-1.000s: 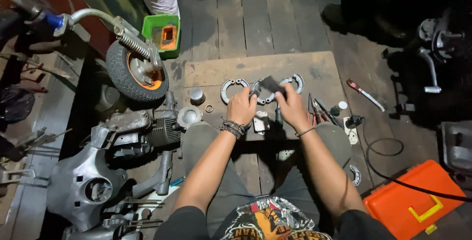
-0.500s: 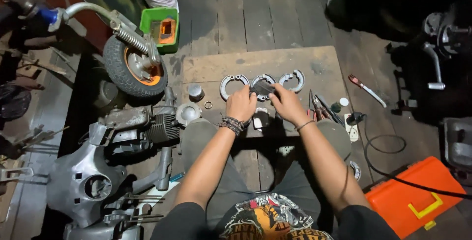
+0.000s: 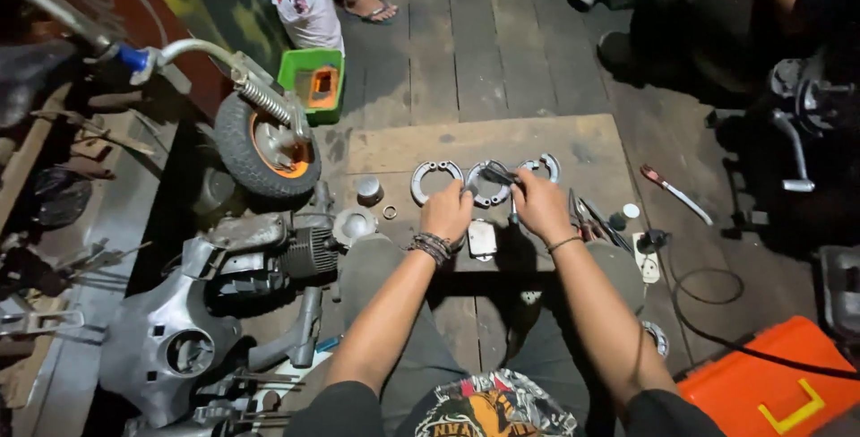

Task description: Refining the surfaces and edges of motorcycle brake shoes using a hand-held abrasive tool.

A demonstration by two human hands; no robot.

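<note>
- Knees of the seated person sit nearest the camera, in grey trousers, with both forearms stretching forward over them; an orange toolbox [image 3: 770, 383] lies on the floor at the right, a black cable looping beside it.
- Left of the knees lies a stripped grey scooter body [image 3: 170, 338], and just beyond it a finned engine block [image 3: 269, 253].
- Left hand [image 3: 446, 213], beaded bracelets at the wrist, reaches to the wooden board [image 3: 573, 146] that serves as work surface on the plank floor; its fingers curl down at the near edge of the middle brake shoe pair [image 3: 488, 184], though whether they pinch it or only steady it I cannot tell.
- Right hand [image 3: 540, 207] is closed around a dark slim tool, apparently pliers, whose tip crosses the top of that same middle pair; the fingers are clenched on the handle.
- Step in hand, by my judgement, is work on the spring or clip of the middle shoes; the next move would call for a firm hold on the shoes from the left hand while the tool tip bites squarely, since a slip could fling the spring.
- Just beside them lie a left brake shoe pair [image 3: 434, 177] and a right brake shoe pair [image 3: 542, 167], untouched; a small metal cylinder [image 3: 367, 189] stands left of these.
- Farther right, a red-handled tool [image 3: 674, 192] lies on the floor.
- Beyond, a small wheel with orange hub [image 3: 267, 146] hangs on its fork, and a green box [image 3: 313, 83] sits behind it.
</note>
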